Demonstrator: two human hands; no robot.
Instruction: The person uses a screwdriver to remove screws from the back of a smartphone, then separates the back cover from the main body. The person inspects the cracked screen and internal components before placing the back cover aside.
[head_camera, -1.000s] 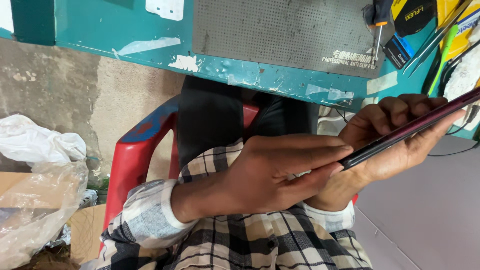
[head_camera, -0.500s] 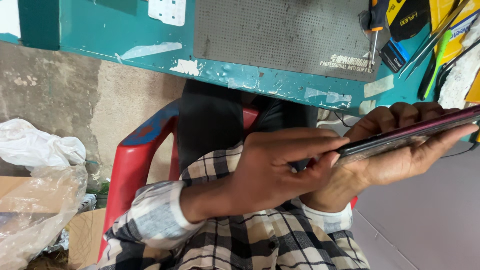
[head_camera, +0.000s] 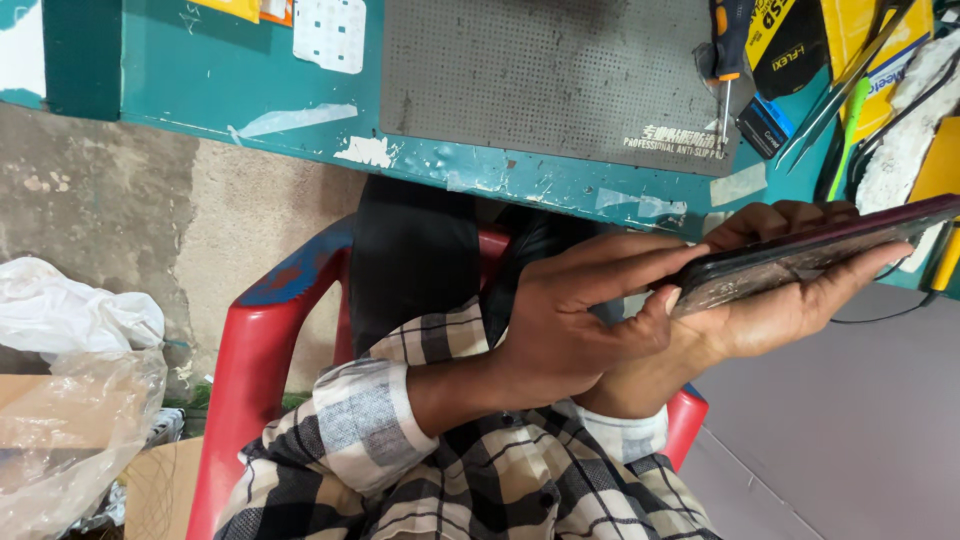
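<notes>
1. Far left we see a clear plastic bag (head_camera: 70, 430) lying over a cardboard box (head_camera: 30, 400), w/ a white crumpled bag (head_camera: 70, 310) above it, on the concrete floor (head_camera: 130, 210).
2. Next we see a red plastic chair (head_camera: 255, 360); the person sits on it in a plaid shirt (head_camera: 480, 490), cuffs at the wrists.
3. Above runs the teal bench (head_camera: 200, 70), paint chipped along its edge, w/ a grey perforated mat (head_camera: 540, 70) on top.
4. Centre: the hand in front (head_camera: 565, 320), which we take as the left hand, has fingers stretched long and close together, thumb below; fingertips (head_camera: 690, 258) and thumb pinch the near end of the phone (head_camera: 800, 262).
5. The phone is a dark slab seen edge-on, tilted a bit up to the right, held in the air over the lap, below the bench edge; its underside looks scuffed near the left end.
6. We take the right hand (head_camera: 790, 305) as the one under the phone: palm up, cupped, fingers curled over the far edge, so it grips the phone from below. Which hand is which we can't tell for sure.
7. Right, on the bench: a screwdriver (head_camera: 728, 60) w/ orange-black handle, metal tweezers (head_camera: 850, 80), yellow packets (head_camera: 890, 50), a white rag (head_camera: 900, 140).
</notes>
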